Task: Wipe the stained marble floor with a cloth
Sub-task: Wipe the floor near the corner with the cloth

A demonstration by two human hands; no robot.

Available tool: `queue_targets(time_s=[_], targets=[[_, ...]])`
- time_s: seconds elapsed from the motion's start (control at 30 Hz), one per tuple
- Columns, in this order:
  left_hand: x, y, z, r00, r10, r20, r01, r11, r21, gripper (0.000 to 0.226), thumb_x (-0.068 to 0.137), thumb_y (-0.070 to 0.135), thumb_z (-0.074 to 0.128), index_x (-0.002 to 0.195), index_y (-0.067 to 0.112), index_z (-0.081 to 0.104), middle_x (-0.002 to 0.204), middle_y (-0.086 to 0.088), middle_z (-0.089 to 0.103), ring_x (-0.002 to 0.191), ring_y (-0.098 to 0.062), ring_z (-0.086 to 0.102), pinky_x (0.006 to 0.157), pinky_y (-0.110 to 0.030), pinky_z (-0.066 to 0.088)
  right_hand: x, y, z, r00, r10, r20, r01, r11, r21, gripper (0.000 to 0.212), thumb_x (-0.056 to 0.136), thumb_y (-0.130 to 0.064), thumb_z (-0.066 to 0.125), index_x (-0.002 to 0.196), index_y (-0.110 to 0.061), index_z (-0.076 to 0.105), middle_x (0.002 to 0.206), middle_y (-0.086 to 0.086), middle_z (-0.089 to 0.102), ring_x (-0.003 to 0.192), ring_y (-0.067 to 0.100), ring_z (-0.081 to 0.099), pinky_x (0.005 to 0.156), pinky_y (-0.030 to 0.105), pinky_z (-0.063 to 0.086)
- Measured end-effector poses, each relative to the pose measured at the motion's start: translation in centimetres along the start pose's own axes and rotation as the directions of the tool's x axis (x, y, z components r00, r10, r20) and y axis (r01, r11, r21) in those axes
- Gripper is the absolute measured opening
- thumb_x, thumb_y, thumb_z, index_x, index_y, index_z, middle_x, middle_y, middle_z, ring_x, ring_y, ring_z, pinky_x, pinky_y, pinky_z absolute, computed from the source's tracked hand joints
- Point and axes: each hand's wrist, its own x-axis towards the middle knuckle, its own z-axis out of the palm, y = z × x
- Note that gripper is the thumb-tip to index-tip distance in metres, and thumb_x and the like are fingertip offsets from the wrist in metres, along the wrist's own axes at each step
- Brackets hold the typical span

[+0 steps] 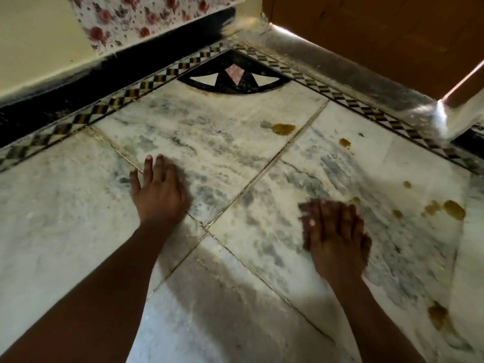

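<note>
Now both hands flat on marble floor (235,153), no cloth visible.
Left hand (157,189) and right hand (335,239) open, empty; I'd fetch a cloth, then hit brown stains (284,129).

Floor (209,142): marble slabs, white w/ grey veining, dull sheen, looks dusty and smeared; thin grout lines between slabs, gritty. Stains (283,129): brown-yellow blobs, look wet, slightly glossy. Border (110,107): inlaid stone strip, black/white/ochre checks, smooth. Corner inlay (233,77): black speckled stone w/ white and pink pieces, polished. Skirting (65,93): black, matt, paint edge ragged. Wall (34,40): cream paint, matt. Floral sheet (146,19): printed, cloth or paper, can't tell. Door (366,30): brown wood, satin. Threshold (353,82): grey, shiny, bright glare.
</note>
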Motion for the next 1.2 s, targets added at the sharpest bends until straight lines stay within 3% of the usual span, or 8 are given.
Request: queue_targets(time_s=[0.1, 0.2, 0.3, 0.43, 0.57, 0.77, 1.0, 1.2], targets=[[-2.6, 1.7, 0.3, 1.0, -0.029, -0.011, 0.028, 0.998, -0.058, 0.061, 0.101, 0.036, 0.035, 0.15, 0.006, 0.055, 0.169, -0.015, 0.043, 0.161, -0.033, 0.032, 0.131, -0.063, 0.009, 6.0, -4.6, 0.5, 0.998, 0.022, 0.059, -0.028, 0.995, 0.098, 0.068, 0.106, -0.066, 0.017, 0.168, -0.041, 0.012, 0.179, 0.011, 0.0, 0.164, 0.041, -0.001, 0.128, 0.067, 0.002], [-5.5, 5.3, 0.4, 0.999, 0.035, 0.0, -0.035, 0.991, -0.13, 0.063, 0.094, 0.034, 0.042, 0.151, 0.01, 0.056, 0.165, -0.014, 0.048, 0.155, -0.034, 0.042, 0.129, -0.062, 0.019, 6.2, -4.2, 0.8, 0.914, -0.322, 0.246, 0.35, 0.933, -0.079, 0.07, 0.101, -0.072, 0.008, 0.165, -0.048, -0.008, 0.177, 0.003, -0.021, 0.162, 0.039, -0.02, 0.128, 0.065, -0.001], [-9.2, 11.9, 0.3, 0.987, 0.16, 0.01, -0.152, 0.953, -0.263, 0.065, 0.094, 0.039, 0.044, 0.152, 0.014, 0.057, 0.164, -0.012, 0.051, 0.15, -0.032, 0.05, 0.125, -0.057, 0.032, 1.4, 2.6, -0.6, 0.777, -0.595, 0.204, 0.621, 0.777, -0.1, 0.07, 0.098, -0.076, -0.003, 0.165, -0.054, 0.0, 0.179, -0.007, -0.013, 0.165, 0.028, -0.012, 0.129, 0.058, 0.011], [-13.9, 19.0, 0.6, 0.987, 0.107, 0.121, -0.056, 0.929, -0.366, 0.076, 0.097, 0.057, 0.033, 0.16, 0.017, 0.048, 0.174, -0.007, 0.036, 0.162, -0.029, 0.032, 0.131, -0.056, 0.02, 3.1, 6.2, -2.0, 0.903, -0.414, 0.119, 0.425, 0.9, -0.095, 0.068, 0.1, -0.075, 0.011, 0.164, -0.054, 0.01, 0.18, -0.008, 0.001, 0.166, 0.027, 0.003, 0.13, 0.055, 0.013], [-14.7, 19.8, 1.4, 0.99, 0.06, 0.124, -0.019, 0.951, -0.309, 0.075, 0.099, 0.056, 0.035, 0.164, 0.018, 0.041, 0.177, -0.003, 0.028, 0.166, -0.024, 0.021, 0.134, -0.053, 0.014, 6.9, 1.0, -1.5, 0.99, -0.097, 0.102, 0.097, 0.995, 0.009, 0.066, 0.105, -0.068, 0.018, 0.167, -0.047, 0.009, 0.18, 0.0, -0.009, 0.164, 0.035, -0.014, 0.13, 0.061, -0.002], [-14.6, 19.8, 0.9, 0.99, 0.089, 0.109, -0.057, 0.962, -0.266, 0.077, 0.094, 0.052, 0.036, 0.161, 0.015, 0.046, 0.175, -0.004, 0.034, 0.163, -0.029, 0.03, 0.129, -0.059, 0.025, 3.1, 6.4, -1.6, 0.785, -0.616, 0.062, 0.619, 0.782, -0.069, 0.064, 0.104, -0.071, 0.017, 0.164, -0.051, 0.022, 0.18, -0.001, 0.008, 0.166, 0.029, 0.004, 0.127, 0.061, 0.019], [-14.3, 20.1, 1.2, 0.985, 0.098, 0.143, -0.061, 0.969, -0.241, 0.075, 0.095, 0.048, 0.04, 0.164, 0.019, 0.039, 0.178, -0.003, 0.027, 0.165, -0.028, 0.023, 0.129, -0.058, 0.019, 5.4, 9.2, -2.1, 0.951, -0.309, -0.008, 0.306, 0.946, -0.111, 0.064, 0.102, -0.073, 0.021, 0.163, -0.053, 0.025, 0.178, 0.0, 0.018, 0.165, 0.035, 0.01, 0.129, 0.064, 0.004], [-15.0, 20.2, 0.9, 0.984, 0.112, 0.138, -0.079, 0.971, -0.228, 0.074, 0.098, 0.049, 0.033, 0.165, 0.019, 0.039, 0.179, -0.004, 0.023, 0.165, -0.029, 0.021, 0.131, -0.058, 0.02, 1.2, 8.9, -1.3, 0.809, -0.584, -0.066, 0.577, 0.811, -0.099, 0.061, 0.105, -0.071, 0.026, 0.161, -0.051, 0.033, 0.178, -0.002, 0.019, 0.166, 0.028, 0.009, 0.13, 0.057, 0.012]])
